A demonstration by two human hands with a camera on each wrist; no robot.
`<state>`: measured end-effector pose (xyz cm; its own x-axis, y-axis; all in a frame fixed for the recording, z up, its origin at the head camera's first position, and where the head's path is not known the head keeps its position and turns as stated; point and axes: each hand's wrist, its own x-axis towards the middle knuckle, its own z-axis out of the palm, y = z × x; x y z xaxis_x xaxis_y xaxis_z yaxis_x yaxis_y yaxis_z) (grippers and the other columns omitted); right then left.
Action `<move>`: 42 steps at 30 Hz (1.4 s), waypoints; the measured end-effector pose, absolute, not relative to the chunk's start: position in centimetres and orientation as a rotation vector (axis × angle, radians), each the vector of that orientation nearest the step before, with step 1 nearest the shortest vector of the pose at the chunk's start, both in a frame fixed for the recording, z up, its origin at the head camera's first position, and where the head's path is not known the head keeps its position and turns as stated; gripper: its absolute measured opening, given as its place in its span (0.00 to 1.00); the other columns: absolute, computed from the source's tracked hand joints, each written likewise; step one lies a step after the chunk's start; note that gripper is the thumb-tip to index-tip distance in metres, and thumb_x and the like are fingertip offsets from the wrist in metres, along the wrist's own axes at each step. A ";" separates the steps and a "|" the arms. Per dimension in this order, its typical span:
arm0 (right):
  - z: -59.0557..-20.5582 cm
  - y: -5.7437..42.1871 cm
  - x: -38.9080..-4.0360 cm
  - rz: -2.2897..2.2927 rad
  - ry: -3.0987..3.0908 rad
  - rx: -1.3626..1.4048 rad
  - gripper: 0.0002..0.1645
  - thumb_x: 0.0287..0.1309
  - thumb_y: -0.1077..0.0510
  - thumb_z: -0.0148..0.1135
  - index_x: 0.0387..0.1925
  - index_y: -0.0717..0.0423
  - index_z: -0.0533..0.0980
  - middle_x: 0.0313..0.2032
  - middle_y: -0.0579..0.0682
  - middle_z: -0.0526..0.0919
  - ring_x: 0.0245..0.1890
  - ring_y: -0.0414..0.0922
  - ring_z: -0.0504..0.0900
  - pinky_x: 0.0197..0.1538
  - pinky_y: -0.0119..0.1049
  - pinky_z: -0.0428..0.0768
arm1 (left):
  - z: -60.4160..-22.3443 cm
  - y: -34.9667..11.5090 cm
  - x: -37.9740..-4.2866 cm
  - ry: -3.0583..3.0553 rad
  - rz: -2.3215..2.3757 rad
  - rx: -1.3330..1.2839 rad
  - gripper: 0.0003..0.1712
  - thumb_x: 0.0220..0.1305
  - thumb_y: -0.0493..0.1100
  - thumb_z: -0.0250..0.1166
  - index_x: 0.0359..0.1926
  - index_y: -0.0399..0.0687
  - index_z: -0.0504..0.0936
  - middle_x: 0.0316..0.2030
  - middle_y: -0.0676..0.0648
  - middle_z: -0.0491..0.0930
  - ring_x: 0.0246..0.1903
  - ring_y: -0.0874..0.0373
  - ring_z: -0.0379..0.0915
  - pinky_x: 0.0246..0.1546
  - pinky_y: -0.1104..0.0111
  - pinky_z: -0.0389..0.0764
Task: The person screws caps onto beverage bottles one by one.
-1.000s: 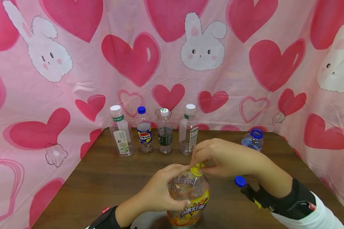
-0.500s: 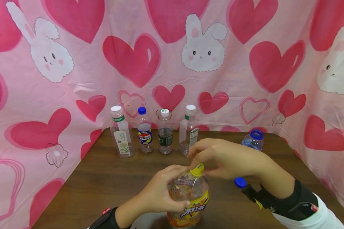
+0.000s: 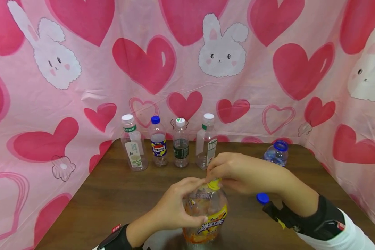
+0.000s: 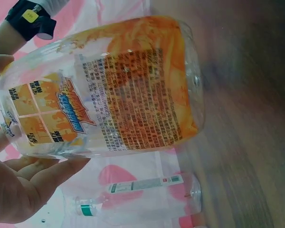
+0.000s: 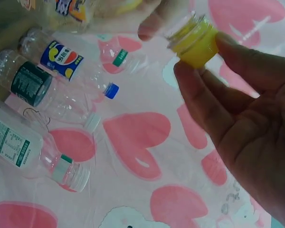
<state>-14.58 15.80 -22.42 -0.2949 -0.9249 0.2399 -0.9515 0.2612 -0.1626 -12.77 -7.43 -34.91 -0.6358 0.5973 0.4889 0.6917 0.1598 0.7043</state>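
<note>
A large clear bottle (image 3: 217,199) with a yellow label and orange tint stands upright at the table's near side. My left hand (image 3: 178,206) grips its body from the left, thumb across the front. At the top, my right hand (image 3: 237,172) pinches the yellow cap (image 5: 199,46) between thumb and fingers, coming from the right. The cap sits at the mouth of the bottle, with clear thread showing beside it in the right wrist view. In the left wrist view, the bottle's printed back (image 4: 137,99) faces the camera.
Behind stand capped empty bottles in a row: a white-capped one (image 3: 133,149), a blue-capped one (image 3: 158,149), a dark-labelled one (image 3: 181,149) and another white-capped one (image 3: 203,146). An open blue-rimmed jar (image 3: 276,154) stands back right. A blue cap (image 3: 263,198) lies near my right wrist.
The right hand's fingers loosened around the yellow cap half a second ago and now close on it again. The bottle and left hand stay nearly in place.
</note>
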 end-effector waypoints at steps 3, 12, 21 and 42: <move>-22.8 15.4 -14.4 0.332 -2.441 1.695 0.12 0.56 0.67 0.67 0.42 0.55 0.82 0.39 0.43 0.82 0.41 0.38 0.78 0.46 0.32 0.80 | -34.8 -7.4 -12.9 -2.329 -1.441 -1.251 0.42 0.49 0.45 0.76 0.66 0.46 0.72 0.56 0.52 0.75 0.51 0.55 0.76 0.48 0.64 0.81; -23.5 14.8 -14.6 0.314 -2.512 1.494 0.07 0.60 0.55 0.68 0.30 0.51 0.78 0.24 0.36 0.75 0.23 0.31 0.70 0.29 0.25 0.74 | -34.3 -7.3 -12.7 -2.361 -1.287 -1.167 0.44 0.45 0.50 0.79 0.65 0.54 0.74 0.55 0.57 0.75 0.51 0.58 0.75 0.50 0.62 0.79; -22.1 16.3 -14.3 0.445 -2.432 1.646 0.16 0.52 0.60 0.73 0.44 0.50 0.82 0.47 0.42 0.80 0.47 0.40 0.78 0.48 0.37 0.82 | -34.6 -7.3 -13.0 -2.312 -1.334 -1.244 0.42 0.47 0.48 0.78 0.65 0.50 0.74 0.56 0.54 0.75 0.51 0.57 0.76 0.49 0.64 0.80; -23.7 15.5 -14.0 0.325 -2.435 1.536 0.04 0.57 0.62 0.68 0.35 0.54 0.80 0.31 0.41 0.78 0.31 0.35 0.75 0.37 0.30 0.79 | -34.6 -7.0 -12.8 -2.342 -1.360 -1.178 0.42 0.44 0.49 0.79 0.64 0.53 0.76 0.54 0.56 0.77 0.49 0.58 0.77 0.47 0.66 0.80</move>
<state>-14.04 15.48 -23.75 -0.4166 -0.8508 0.3202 -0.9050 0.4215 -0.0575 -12.75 -7.03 -34.56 -0.6669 0.5411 0.5123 0.7132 0.2641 0.6494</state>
